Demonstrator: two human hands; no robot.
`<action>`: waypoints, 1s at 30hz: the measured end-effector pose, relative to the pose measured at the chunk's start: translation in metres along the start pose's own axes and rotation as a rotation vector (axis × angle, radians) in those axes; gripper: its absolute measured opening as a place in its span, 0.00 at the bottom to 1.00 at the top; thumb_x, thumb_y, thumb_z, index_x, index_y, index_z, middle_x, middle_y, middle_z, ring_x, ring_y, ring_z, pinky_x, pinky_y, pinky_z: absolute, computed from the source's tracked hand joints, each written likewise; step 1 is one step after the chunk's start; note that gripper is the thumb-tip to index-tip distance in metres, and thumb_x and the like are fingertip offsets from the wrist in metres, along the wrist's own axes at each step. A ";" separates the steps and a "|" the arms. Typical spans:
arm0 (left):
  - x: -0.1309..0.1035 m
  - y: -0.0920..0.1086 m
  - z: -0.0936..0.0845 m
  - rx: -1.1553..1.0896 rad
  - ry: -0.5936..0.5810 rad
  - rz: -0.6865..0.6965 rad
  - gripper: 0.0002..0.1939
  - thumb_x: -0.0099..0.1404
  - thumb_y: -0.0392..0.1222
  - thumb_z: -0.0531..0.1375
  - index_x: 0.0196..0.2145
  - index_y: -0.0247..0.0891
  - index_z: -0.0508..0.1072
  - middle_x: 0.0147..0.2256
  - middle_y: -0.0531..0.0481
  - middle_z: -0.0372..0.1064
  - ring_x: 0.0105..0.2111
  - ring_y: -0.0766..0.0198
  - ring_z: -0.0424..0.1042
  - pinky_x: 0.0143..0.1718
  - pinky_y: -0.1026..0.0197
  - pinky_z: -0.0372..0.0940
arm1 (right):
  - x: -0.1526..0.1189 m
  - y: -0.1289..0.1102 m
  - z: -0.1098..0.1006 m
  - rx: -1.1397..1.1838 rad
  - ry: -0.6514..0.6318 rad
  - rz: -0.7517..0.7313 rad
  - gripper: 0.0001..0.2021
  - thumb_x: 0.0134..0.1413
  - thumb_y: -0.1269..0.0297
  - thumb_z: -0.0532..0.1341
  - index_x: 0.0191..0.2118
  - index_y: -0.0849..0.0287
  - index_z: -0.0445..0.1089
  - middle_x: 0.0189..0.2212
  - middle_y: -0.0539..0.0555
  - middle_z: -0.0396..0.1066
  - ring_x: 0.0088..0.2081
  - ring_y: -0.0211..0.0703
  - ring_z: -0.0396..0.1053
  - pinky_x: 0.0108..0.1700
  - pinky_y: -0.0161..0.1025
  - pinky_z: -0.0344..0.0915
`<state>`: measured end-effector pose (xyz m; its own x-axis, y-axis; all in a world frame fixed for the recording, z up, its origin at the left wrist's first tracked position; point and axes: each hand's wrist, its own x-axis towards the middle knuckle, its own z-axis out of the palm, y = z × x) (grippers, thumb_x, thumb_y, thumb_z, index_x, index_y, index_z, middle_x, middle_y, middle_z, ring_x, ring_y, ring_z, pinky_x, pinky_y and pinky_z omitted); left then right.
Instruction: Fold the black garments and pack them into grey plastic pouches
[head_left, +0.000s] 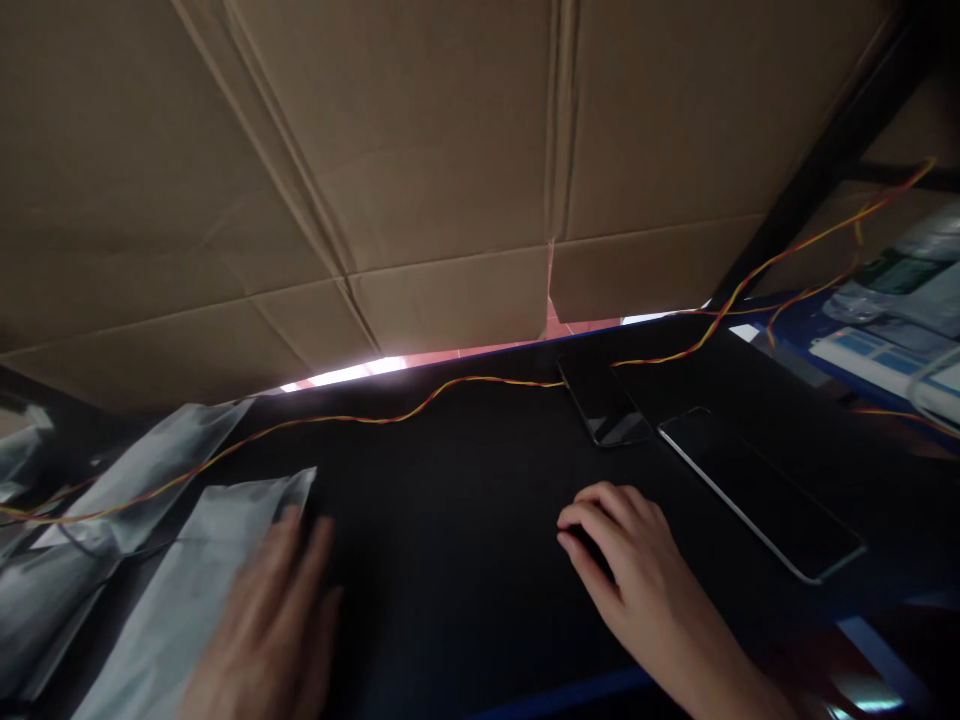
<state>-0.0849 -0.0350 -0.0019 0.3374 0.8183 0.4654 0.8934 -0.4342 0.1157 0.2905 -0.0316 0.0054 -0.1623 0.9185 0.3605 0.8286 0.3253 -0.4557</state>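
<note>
My left hand (274,620), blurred by motion, is over the right edge of a pale plastic packet (187,570), with its fingers apart and nothing held. To the right, my right hand (626,560) is above the black table (442,560), its fingers curled and the thumb near the fingertips. Nothing shows between them. Beyond that hand lies a dark phone (604,405). A larger phone with a silver edge (757,490) rests to its right.
Cardboard (420,150) stands along the back. A red and yellow twisted wire (420,405) crosses the table and the smaller phone's far part. More plastic packets (161,470) lie at the left. A blue tray (802,325) with a clear bottle is at the right.
</note>
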 end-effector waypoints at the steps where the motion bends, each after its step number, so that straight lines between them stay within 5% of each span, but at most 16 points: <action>1: 0.007 0.021 0.005 0.028 -0.040 0.111 0.37 0.78 0.42 0.55 0.80 0.52 0.53 0.80 0.50 0.48 0.73 0.38 0.64 0.69 0.35 0.68 | -0.001 -0.007 0.000 0.000 0.009 -0.024 0.10 0.77 0.67 0.55 0.52 0.51 0.73 0.50 0.58 0.78 0.50 0.55 0.79 0.49 0.55 0.78; 3: 0.022 0.063 0.017 0.055 -0.081 0.210 0.36 0.78 0.40 0.55 0.80 0.45 0.54 0.79 0.43 0.52 0.71 0.43 0.68 0.66 0.40 0.73 | -0.003 -0.020 0.004 -0.016 0.014 -0.089 0.15 0.78 0.65 0.55 0.63 0.52 0.70 0.63 0.61 0.75 0.63 0.59 0.74 0.57 0.58 0.78; 7: 0.038 0.108 0.043 0.124 -0.085 0.134 0.37 0.80 0.46 0.54 0.80 0.36 0.49 0.78 0.33 0.51 0.78 0.34 0.52 0.66 0.29 0.69 | -0.006 -0.034 0.026 -0.106 -0.059 -0.177 0.28 0.77 0.64 0.56 0.77 0.58 0.57 0.78 0.61 0.58 0.77 0.67 0.55 0.68 0.70 0.69; 12: 0.036 0.107 0.056 0.158 -0.103 0.129 0.35 0.81 0.44 0.51 0.80 0.34 0.51 0.78 0.37 0.54 0.79 0.40 0.48 0.75 0.32 0.53 | -0.009 -0.028 0.039 -0.160 -0.118 -0.166 0.31 0.78 0.61 0.56 0.80 0.58 0.53 0.79 0.58 0.52 0.79 0.65 0.49 0.72 0.69 0.66; 20: 0.039 0.110 0.050 0.237 -0.127 0.137 0.35 0.81 0.45 0.50 0.80 0.34 0.50 0.77 0.37 0.54 0.77 0.38 0.54 0.67 0.31 0.63 | -0.010 -0.029 0.036 -0.183 -0.115 -0.154 0.31 0.79 0.60 0.56 0.80 0.56 0.53 0.80 0.53 0.49 0.80 0.62 0.47 0.74 0.66 0.64; 30: 0.038 0.108 0.049 0.205 -0.135 0.110 0.36 0.81 0.46 0.50 0.81 0.37 0.46 0.77 0.39 0.55 0.77 0.39 0.55 0.68 0.30 0.64 | -0.010 -0.032 0.034 -0.191 -0.100 -0.158 0.29 0.79 0.61 0.55 0.79 0.57 0.57 0.79 0.54 0.51 0.79 0.62 0.49 0.73 0.67 0.66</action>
<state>0.0388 -0.0324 -0.0149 0.4597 0.8195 0.3422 0.8861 -0.4490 -0.1153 0.2474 -0.0434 -0.0115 -0.3420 0.8804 0.3284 0.8732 0.4269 -0.2351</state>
